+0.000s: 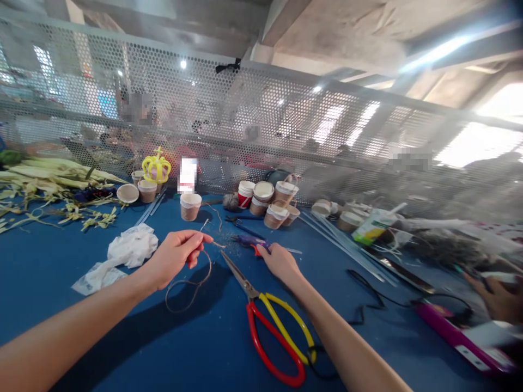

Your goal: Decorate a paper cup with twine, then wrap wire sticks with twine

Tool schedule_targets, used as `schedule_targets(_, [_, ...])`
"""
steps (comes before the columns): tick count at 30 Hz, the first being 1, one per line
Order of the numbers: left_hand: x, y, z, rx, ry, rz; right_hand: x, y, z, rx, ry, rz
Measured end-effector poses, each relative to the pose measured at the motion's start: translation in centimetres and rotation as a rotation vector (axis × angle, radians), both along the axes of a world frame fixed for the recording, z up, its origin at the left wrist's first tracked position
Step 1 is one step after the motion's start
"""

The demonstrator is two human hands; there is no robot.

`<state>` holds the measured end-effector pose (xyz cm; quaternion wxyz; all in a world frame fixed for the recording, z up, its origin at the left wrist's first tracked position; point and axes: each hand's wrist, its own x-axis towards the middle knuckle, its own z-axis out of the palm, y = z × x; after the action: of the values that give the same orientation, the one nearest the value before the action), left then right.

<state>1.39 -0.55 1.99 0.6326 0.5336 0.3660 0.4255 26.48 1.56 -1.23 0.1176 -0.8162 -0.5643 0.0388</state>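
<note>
Between the thumb and forefinger of my left hand is a thin piece of twine, its short end pointing right and the rest looping down over the table. My right hand is closed around a small blue glue gun with an orange-red trigger; its nozzle points left toward the twine. Large scissors with one red and one yellow handle lie partly spread between my forearms. Beyond my left hand stands a paper cup with a brown-wrapped side, a phone upright behind it.
Crumpled white plastic lies left, near pale husk strips and a yellow crown-shaped piece. Several cups and pliers sit behind. Clear glue sticks, a purple power strip and another person's hand are at right.
</note>
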Motion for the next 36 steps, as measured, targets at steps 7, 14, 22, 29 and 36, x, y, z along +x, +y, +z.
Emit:
schedule_targets(7, [0.1, -0.4, 0.4, 0.139, 0.159, 0.013, -4.9, -3.5, 4.4, 0.324, 0.104, 0.323])
schedule_targets(14, [0.7, -0.8, -0.2, 0.293, 0.292, 0.146, -11.4, -5.4, 4.8, 0.484, 0.682, 0.535])
schedule_targets(22, [1.3, -1.5, -0.9, 0.441, 0.339, 0.211, -13.2, -4.1, 3.8, 0.516, 0.881, 0.438])
schedule_targets(29, [0.8, -1.2, 0.5, 0.334, 0.333, 0.135, -11.6, -4.7, 5.2, 0.634, 0.91, 0.432])
schedule_targets(36, [-0.6, -1.1, 2.8, 0.489, 0.535, 0.118, -8.6, -5.2, 5.2, 0.563, 1.032, 0.428])
